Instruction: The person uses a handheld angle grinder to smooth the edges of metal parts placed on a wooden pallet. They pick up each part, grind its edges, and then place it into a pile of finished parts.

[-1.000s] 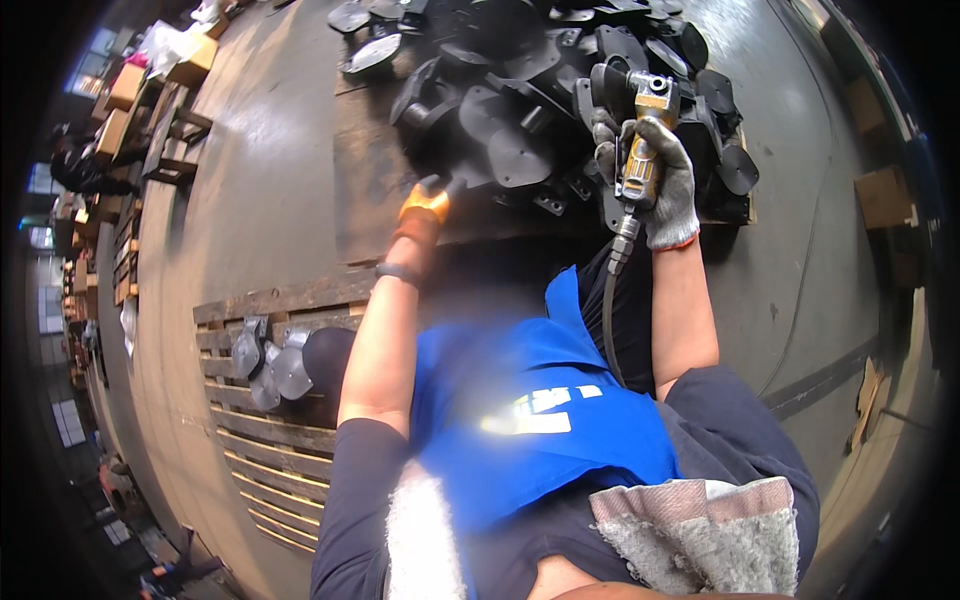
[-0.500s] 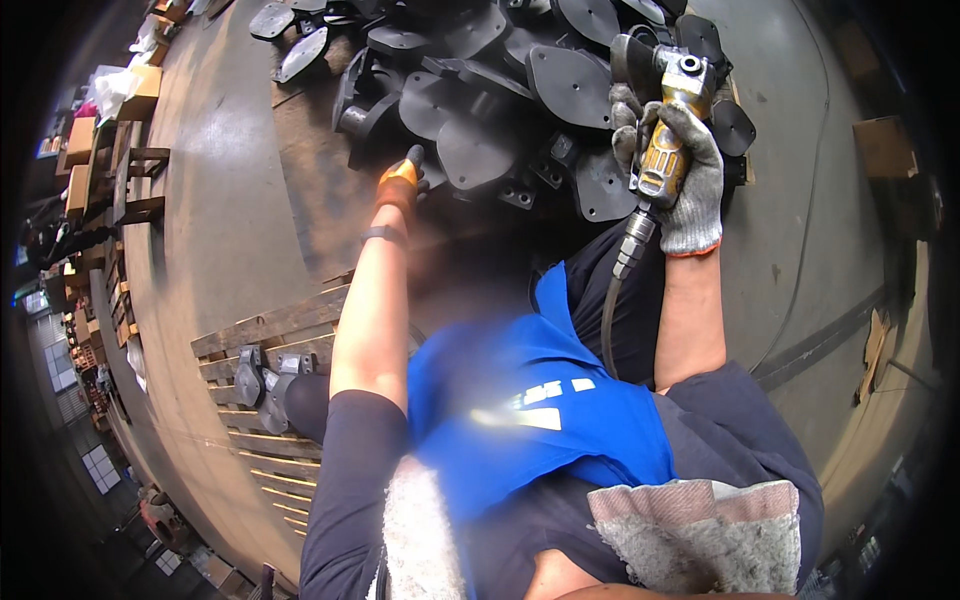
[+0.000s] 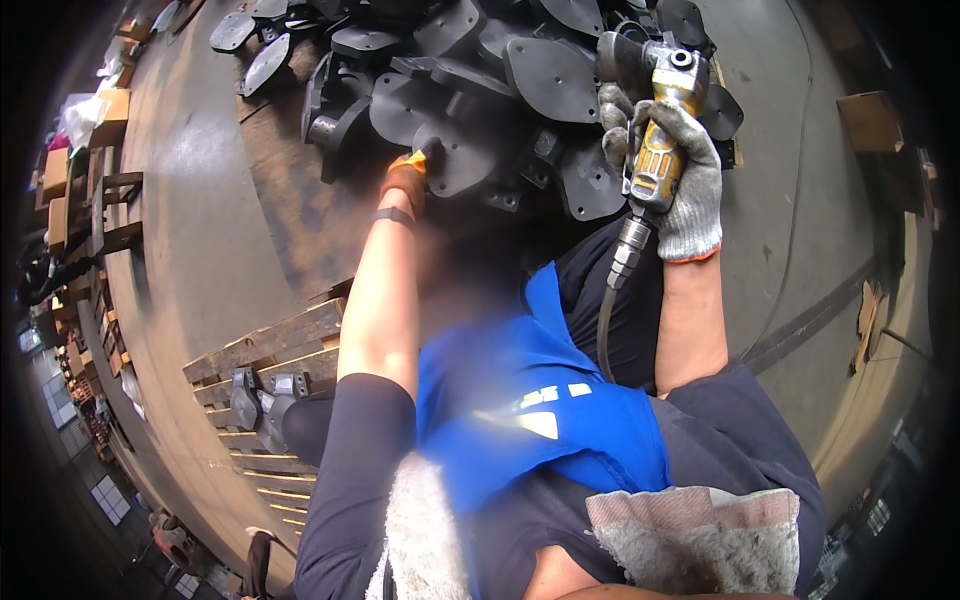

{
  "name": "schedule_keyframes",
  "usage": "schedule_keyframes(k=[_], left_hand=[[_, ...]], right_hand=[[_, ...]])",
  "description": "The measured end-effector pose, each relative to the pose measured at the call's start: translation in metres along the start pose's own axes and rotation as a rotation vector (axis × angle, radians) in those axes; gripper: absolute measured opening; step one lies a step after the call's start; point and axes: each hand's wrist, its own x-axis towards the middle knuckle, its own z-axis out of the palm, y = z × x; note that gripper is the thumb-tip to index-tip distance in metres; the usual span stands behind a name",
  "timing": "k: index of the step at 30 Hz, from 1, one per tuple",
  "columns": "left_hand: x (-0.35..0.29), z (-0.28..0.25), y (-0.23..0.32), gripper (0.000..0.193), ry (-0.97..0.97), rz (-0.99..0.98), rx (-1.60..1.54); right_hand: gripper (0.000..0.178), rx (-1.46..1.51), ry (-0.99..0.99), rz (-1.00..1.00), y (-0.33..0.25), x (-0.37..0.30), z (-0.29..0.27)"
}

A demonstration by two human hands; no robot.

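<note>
My right hand point(image 3: 688, 165), in a grey knit glove, is wrapped around a yellow air-powered angle grinder point(image 3: 657, 160). The tool's head points away from me, and its hose fitting runs back past my wrist. My left hand point(image 3: 407, 176), in an orange glove with dark fingertips, grips the near left edge of a dark metal plate point(image 3: 465, 160) with rounded sides and small holes. That plate lies at the front of a heap of similar dark metal parts point(image 3: 555, 80). Part of the left fingers is hard to make out.
A wooden pallet point(image 3: 265, 345) carrying a few grey metal parts point(image 3: 246, 398) is beside me on the left. The air hose point(image 3: 604, 335) drops toward my lap. A cable point(image 3: 800, 200) runs along the floor at right, near a cardboard box point(image 3: 870, 122). Shelving with boxes lines the far left.
My left hand has shifted right, onto the edge of the front plate. The view has turned slightly, so the heap appears farther left. The grinder stays in my right hand.
</note>
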Motion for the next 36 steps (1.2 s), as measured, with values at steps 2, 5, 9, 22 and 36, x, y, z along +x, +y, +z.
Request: schedule_keyframes(k=[2,5,9,22,36], left_hand=[[0.004,-0.004,-0.011,0.060,0.076,0.044,0.192],[-0.070,0.028,0.040,0.053,0.241,0.185,0.465],[-0.144,0.022,0.098,0.054,0.626,0.334,0.341],[-0.121,-0.082,0.099,0.059,0.737,0.406,0.697],[-0.097,-0.103,0.104,0.043,0.520,0.544,1.072]], right_hand=[[0.027,-0.012,-0.045,0.021,0.002,0.005,-0.002],[0.027,0.005,-0.003,-0.008,-0.006,0.001,-0.010],[0.027,0.032,-0.059,0.032,-0.003,0.010,-0.021],[0.027,-0.121,0.002,0.023,-0.002,0.014,-0.029],[0.027,-0.163,-0.029,0.100,0.009,0.007,0.019]])
